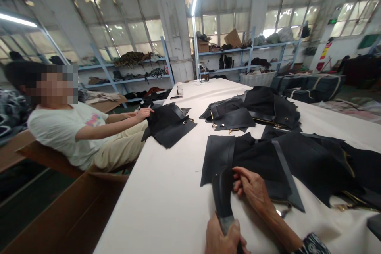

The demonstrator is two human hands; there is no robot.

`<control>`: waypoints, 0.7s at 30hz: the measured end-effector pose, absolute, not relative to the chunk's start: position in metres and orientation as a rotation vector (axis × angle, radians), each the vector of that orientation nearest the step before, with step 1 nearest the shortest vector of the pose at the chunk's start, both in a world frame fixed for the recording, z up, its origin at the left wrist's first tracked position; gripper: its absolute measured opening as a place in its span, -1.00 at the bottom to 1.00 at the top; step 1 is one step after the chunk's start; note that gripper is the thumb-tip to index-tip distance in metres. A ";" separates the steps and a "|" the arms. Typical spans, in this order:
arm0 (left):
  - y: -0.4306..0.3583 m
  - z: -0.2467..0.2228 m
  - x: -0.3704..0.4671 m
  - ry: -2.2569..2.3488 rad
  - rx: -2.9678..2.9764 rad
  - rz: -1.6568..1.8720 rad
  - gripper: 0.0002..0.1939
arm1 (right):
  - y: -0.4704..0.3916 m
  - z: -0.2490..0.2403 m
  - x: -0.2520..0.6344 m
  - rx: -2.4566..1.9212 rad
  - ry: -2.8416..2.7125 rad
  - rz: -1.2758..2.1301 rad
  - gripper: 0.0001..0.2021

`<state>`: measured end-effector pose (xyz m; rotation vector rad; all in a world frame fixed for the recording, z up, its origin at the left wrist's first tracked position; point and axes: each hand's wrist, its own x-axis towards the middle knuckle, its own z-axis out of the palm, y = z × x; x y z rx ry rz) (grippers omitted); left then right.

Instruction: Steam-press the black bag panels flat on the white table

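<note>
My left hand (222, 237) is closed around the near end of a black strap (222, 192) at the bottom edge of the view. My right hand (253, 189) rests on the same strap and on a flat black leather piece (247, 162) lying on the white table (166, 202); its fingers curl against the strap's edge. The strap runs from my left hand up onto that piece. More black pieces with brass fittings (321, 166) spread to the right of my hands.
A seated person in a white shirt (59, 131) at the table's left edge has a hand on a stack of black pieces (169, 125). Another pile (256, 107) lies mid-table. Blue shelves (131, 71) line the back wall. A brown cardboard box (74, 210) stands left.
</note>
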<state>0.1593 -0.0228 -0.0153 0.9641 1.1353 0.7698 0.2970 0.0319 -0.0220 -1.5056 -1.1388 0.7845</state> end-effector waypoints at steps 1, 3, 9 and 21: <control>-0.019 -0.013 0.161 1.130 0.954 0.764 -0.65 | 0.032 -0.022 0.297 -1.512 -1.138 0.785 -0.70; -0.014 -0.007 0.165 1.126 0.934 0.786 -0.63 | 0.033 -0.022 0.297 -1.526 -1.140 0.784 -0.70; -0.013 0.004 0.158 1.204 0.858 0.953 -0.61 | 0.029 -0.012 0.295 -1.560 -1.171 0.764 -0.77; -0.028 -0.011 0.136 1.187 0.767 0.909 -0.68 | 0.028 -0.010 0.283 -1.691 -1.679 0.396 -0.85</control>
